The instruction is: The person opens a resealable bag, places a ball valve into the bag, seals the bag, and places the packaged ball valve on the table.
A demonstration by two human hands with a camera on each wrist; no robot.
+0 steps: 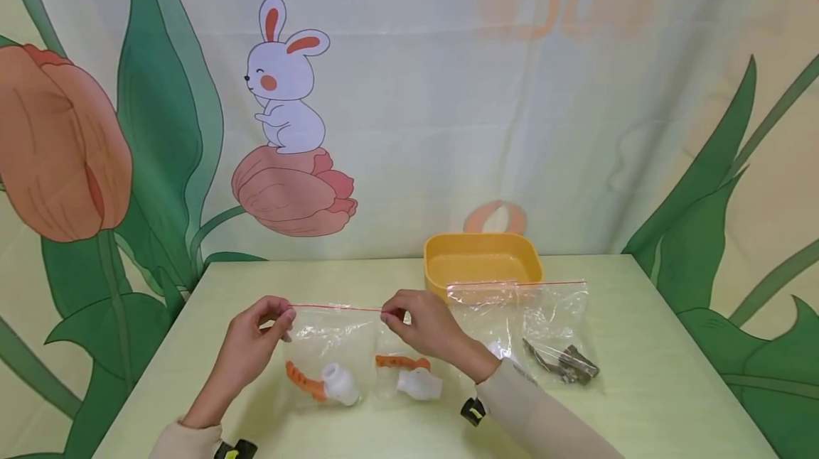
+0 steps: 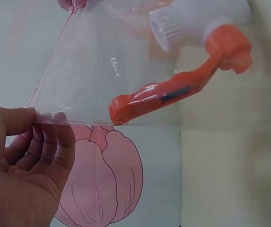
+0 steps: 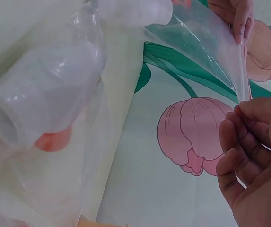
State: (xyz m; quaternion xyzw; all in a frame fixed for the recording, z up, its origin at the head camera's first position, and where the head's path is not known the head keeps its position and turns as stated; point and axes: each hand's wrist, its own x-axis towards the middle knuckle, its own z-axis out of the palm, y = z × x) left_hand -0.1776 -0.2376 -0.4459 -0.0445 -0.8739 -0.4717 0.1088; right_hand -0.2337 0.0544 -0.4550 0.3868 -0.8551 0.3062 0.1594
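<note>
My left hand point(image 1: 252, 342) pinches the left end of the red-striped top edge of a clear zip bag point(image 1: 323, 342). The other end is pinched by my right hand point(image 1: 425, 322), so the edge is stretched between them. Low in this bag lies a white plastic valve point(image 1: 340, 384) with an orange lever handle point(image 2: 159, 94). Just to its right, under my right forearm, a second clear bag point(image 1: 387, 338) holds a similar white valve point(image 1: 419, 384) with an orange handle. In the right wrist view, the fingertips grip the bag's corner.
At the table's back stands a yellow tub point(image 1: 436, 271). In front of it are more clear zip bags; the rightmost bag point(image 1: 553, 317) contains dark grey pieces point(image 1: 579, 364). My right sleeve partly covers another bag point(image 1: 486, 324). A printed curtain point(image 1: 409, 125) hangs behind the table.
</note>
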